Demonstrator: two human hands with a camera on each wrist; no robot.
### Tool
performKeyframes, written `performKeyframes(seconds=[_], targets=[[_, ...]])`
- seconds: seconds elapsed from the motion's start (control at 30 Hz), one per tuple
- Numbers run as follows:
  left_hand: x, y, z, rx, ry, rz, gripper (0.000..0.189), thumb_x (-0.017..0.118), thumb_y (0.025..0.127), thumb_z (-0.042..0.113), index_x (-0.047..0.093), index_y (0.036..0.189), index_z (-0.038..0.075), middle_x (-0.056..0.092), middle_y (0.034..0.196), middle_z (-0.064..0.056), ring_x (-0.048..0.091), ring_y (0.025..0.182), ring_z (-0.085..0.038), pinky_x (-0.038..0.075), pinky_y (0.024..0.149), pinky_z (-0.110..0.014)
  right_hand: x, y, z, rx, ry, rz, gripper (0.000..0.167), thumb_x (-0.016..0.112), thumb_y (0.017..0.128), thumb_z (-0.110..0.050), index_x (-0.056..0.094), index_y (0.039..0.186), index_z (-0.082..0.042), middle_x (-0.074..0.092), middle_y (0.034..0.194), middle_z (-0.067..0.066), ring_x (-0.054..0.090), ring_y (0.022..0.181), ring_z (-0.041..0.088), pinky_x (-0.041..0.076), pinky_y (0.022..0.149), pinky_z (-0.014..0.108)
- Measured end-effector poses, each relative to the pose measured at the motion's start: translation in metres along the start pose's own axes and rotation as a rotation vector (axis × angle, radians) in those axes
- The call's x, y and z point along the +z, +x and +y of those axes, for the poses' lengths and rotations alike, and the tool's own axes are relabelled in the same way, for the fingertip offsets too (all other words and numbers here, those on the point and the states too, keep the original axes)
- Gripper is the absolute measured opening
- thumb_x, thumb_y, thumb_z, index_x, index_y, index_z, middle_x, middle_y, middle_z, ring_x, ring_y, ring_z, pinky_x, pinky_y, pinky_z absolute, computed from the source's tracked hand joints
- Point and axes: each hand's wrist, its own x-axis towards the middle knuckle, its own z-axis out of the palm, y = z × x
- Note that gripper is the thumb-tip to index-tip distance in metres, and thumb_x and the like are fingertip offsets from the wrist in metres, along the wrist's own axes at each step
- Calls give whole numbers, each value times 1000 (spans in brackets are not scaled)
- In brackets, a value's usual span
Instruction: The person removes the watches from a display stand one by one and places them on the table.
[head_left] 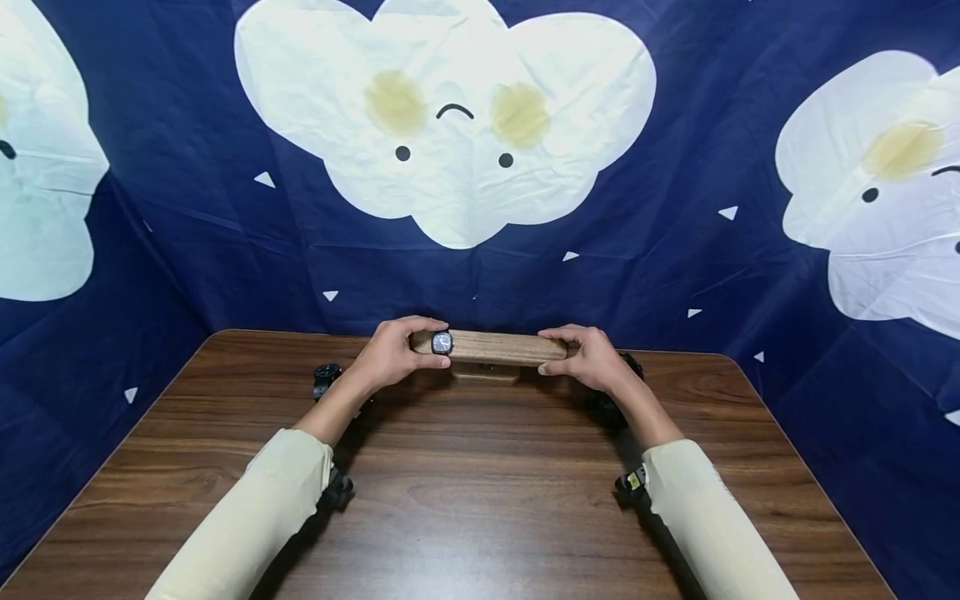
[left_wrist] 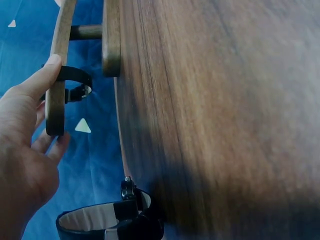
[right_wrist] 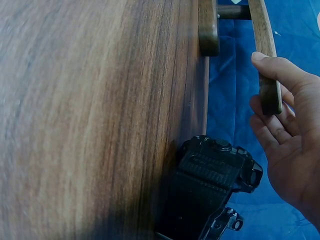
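Note:
A wooden watch stand (head_left: 498, 347) with a long top bar stands at the back of the table. My left hand (head_left: 393, 354) grips the bar's left end, thumb on the near side and fingers behind it. Beside that thumb, a square-faced wristwatch (head_left: 442, 342) sits on the bar, its black strap (left_wrist: 76, 75) looped around and hanging below. At the opposite end my right hand (head_left: 592, 360) holds the bar between thumb and fingers. In the right wrist view a short post (right_wrist: 234, 12) joins the bar to the stand's base (right_wrist: 208, 30).
Left of the stand, near my left wrist, another black wristwatch (head_left: 326, 377) rests on the wooden table (head_left: 480, 483). A black camera (right_wrist: 200, 190) lies by my right wrist, partly hidden by it in the head view. Behind the table hangs a blue cloth (head_left: 480, 283) with white clouds.

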Motion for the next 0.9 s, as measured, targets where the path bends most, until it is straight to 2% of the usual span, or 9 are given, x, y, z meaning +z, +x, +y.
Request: performKeyframes(seconds=[0.17,0.37,0.9], targets=[[-3,0,-1,1,-1,-3,63,103,84,23,80,140,8,79,143,-16,73,132,-35,56,114,-54,-1,0,-2,-2,-6,2,62,99,86,-14,78,144,-7,76,142,19,74,113,31,59,94,38],[-3,0,0,-2,0,1,61,104,83,23,81,138,10,79,141,-15,74,127,-33,56,110,-50,-1,-1,-4,-7,-36,-1,61,99,87,-16,78,144,-8,76,143,19,73,114,32,59,94,40],[-2,-2,0,11,-9,8,60,103,83,22,81,137,10,80,140,-17,74,127,-34,57,110,-51,-1,-1,-4,-16,-50,4,61,100,86,-16,79,142,-9,77,142,18,72,114,32,57,95,40]])
